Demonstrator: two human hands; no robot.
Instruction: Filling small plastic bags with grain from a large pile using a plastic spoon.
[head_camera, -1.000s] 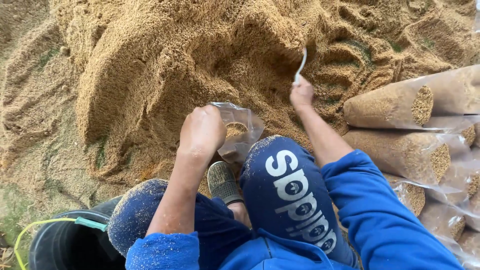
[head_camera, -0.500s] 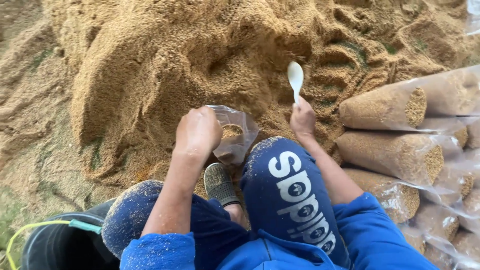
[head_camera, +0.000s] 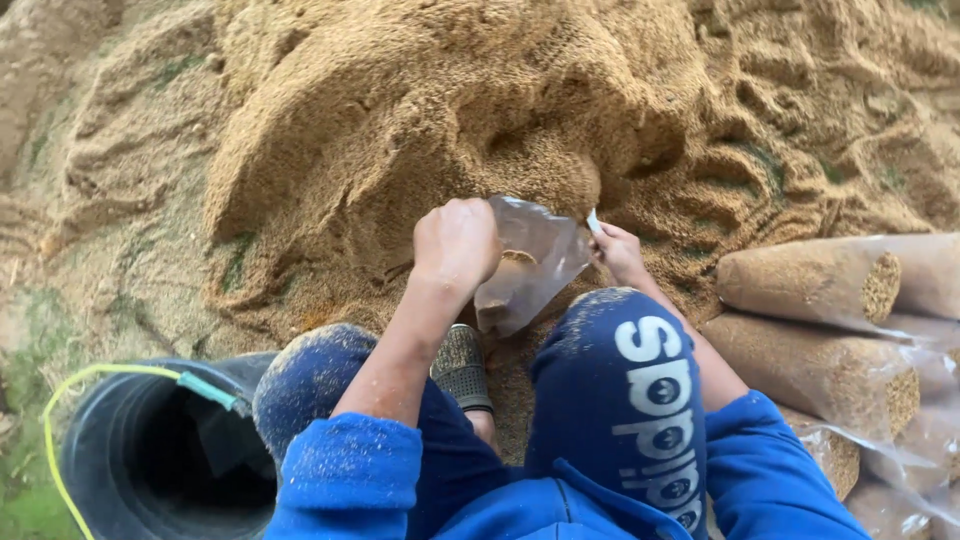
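Bag (head_camera: 530, 262) hung between knees, over foot of sawdust heap (head_camera: 420, 130), mouth up, partly filled. Left hand (head_camera: 455, 245) fisted on bag rim, held it open. Right hand (head_camera: 620, 252) pinched white spoon (head_camera: 593, 222) at bag's mouth; grip mostly hidden. Risk, as judged: thin rim could slip from fist, bag could sag, fill spill. Spoon tilted early would drop load outside. Filled rolls (head_camera: 820, 290) lay right, black bucket (head_camera: 160, 450) lower left.

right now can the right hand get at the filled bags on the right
Probably yes: the right hand is by the clear bag, and bare sawdust lies between it and the filled bags.
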